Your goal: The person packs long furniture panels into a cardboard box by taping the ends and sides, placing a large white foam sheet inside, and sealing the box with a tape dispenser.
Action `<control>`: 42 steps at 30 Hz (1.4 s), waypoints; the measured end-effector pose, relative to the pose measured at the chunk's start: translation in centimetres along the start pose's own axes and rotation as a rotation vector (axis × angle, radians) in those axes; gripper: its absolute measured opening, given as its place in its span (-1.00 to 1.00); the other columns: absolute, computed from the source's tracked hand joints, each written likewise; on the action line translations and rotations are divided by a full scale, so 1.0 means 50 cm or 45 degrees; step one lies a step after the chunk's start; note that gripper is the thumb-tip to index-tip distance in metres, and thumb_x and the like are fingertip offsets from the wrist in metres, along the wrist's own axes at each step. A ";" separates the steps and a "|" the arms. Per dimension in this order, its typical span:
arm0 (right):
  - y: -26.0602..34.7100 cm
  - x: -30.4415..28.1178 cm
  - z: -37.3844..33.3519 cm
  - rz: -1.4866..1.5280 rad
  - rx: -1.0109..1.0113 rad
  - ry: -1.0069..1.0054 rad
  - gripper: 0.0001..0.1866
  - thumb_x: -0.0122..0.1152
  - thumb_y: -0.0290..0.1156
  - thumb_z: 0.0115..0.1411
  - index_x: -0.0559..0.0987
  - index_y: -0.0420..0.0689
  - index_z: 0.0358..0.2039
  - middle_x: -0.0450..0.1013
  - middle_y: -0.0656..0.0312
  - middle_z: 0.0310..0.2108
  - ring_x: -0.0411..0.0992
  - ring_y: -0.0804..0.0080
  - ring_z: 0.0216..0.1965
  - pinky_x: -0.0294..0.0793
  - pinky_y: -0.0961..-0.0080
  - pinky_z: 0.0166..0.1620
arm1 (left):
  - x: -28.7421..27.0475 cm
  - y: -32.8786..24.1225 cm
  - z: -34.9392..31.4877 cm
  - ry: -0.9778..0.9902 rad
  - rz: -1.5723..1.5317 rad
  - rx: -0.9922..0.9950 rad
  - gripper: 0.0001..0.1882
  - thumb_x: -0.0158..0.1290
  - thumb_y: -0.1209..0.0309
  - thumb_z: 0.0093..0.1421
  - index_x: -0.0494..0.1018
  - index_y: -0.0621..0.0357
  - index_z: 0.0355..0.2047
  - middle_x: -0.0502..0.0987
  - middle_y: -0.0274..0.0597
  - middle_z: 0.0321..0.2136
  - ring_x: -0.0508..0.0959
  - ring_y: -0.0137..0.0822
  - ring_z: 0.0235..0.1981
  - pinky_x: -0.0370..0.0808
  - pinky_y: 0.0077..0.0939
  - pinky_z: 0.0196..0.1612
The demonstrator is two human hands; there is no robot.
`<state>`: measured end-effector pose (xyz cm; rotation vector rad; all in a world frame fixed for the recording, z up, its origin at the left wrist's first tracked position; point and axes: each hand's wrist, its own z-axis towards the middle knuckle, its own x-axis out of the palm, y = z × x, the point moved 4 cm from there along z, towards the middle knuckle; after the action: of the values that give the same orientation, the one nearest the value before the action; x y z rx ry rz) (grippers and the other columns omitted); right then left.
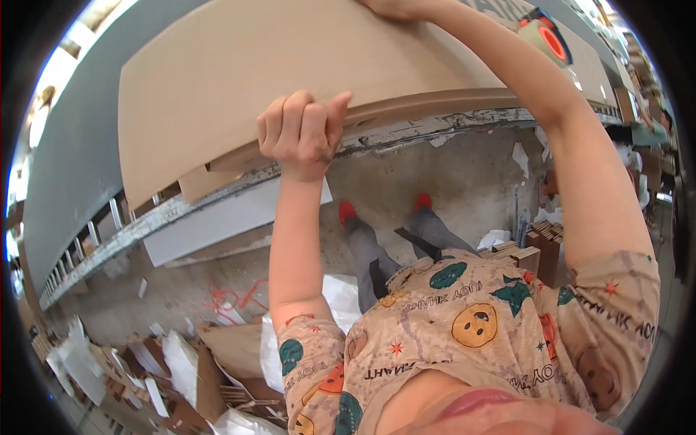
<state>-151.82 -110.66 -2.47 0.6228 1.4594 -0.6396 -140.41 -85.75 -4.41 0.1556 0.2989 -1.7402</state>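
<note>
A large brown cardboard sheet or box panel [217,80] lies across the work table in front of me. My left hand [303,134] is at its near edge, fingers curled in and thumb sticking out to the right. What those fingers close on, if anything, is hidden behind the knuckles. Farther away, my right hand [397,7] rests on the cardboard at the picture's top edge, which cuts off its fingers. Right of my right forearm, a tape dispenser [547,40] with an orange core sits on the cardboard.
A worn metal table edge [449,122] runs along the front, with metal rollers [116,214] at left. Below it leans a white board [217,228]. Cardboard scraps and white packing pieces [181,370] litter the lower left; stacked cardboard [540,250] stands near my right side.
</note>
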 end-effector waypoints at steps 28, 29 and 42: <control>-0.581 -0.114 -0.418 1.250 0.897 0.533 -0.33 0.32 0.14 -0.11 0.52 -0.30 -0.29 0.49 0.00 -0.47 0.51 0.17 -0.55 0.55 0.31 -0.46 | 0.110 -0.196 0.058 1.028 0.077 0.557 -0.28 0.15 0.02 0.10 0.28 0.16 0.17 0.32 -0.04 0.17 0.30 -0.06 0.22 0.25 -0.21 0.25; -0.583 -0.104 -0.413 1.265 0.930 0.529 -0.34 0.29 0.09 -0.08 0.51 -0.31 -0.26 0.49 0.00 -0.46 0.51 0.19 -0.54 0.57 0.32 -0.44 | 0.111 -0.195 0.056 1.010 0.051 0.564 -0.29 0.15 0.03 0.10 0.27 0.16 0.17 0.32 -0.04 0.17 0.29 -0.05 0.22 0.25 -0.20 0.24; -0.278 -0.058 -0.462 2.431 0.798 -0.378 -0.79 0.16 -0.31 -0.01 0.55 -0.15 -0.40 0.46 0.26 -0.39 0.43 0.51 -0.32 0.42 0.56 -0.22 | 0.102 -0.133 0.056 0.928 -0.033 0.588 -0.33 0.10 0.03 0.13 0.31 0.16 0.15 0.36 -0.01 0.12 0.32 -0.02 0.19 0.28 -0.18 0.21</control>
<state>-177.83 -103.47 0.01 1.8618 -0.0836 0.4029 -147.74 -90.24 -2.36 1.1357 0.4166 -1.6997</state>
